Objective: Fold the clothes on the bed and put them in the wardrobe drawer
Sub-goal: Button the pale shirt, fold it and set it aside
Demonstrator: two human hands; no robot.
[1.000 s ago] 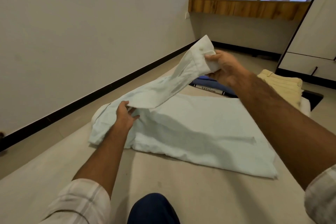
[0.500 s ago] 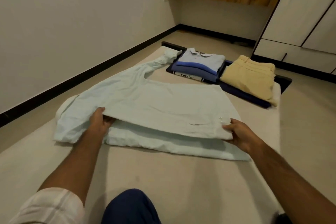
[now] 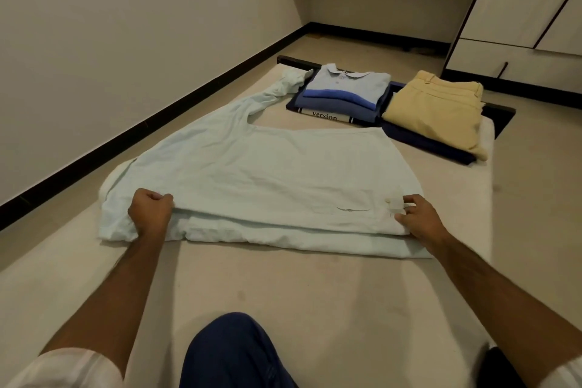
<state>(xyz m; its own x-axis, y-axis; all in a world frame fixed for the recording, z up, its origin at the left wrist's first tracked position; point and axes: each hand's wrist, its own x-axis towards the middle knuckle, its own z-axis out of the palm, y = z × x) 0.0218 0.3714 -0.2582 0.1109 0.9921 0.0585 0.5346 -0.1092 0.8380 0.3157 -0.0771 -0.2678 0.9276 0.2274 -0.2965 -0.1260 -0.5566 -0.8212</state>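
1. The left hand (image 3: 150, 212) has its fingers curled tight on the near left edge of the pale mint shirt (image 3: 271, 179), probably to keep the upper fold lined up over the layer beneath.
2. The shirt lies spread across the middle of the bed (image 3: 283, 287), part-folded, with one sleeve (image 3: 277, 93) trailing away toward the far left; that sleeve likely has yet to be turned in.
3. The right hand (image 3: 420, 219) pinches the near right corner beside a small button, so both hands hold the same edge taut and level.
4. Farther back, a stack of folded blue shirts (image 3: 343, 93) and folded tan trousers (image 3: 437, 107) sit side by side, seemingly parked until carried over.
5. The wardrobe (image 3: 529, 9) stands at the far right, its lower drawer (image 3: 516, 61) closed.
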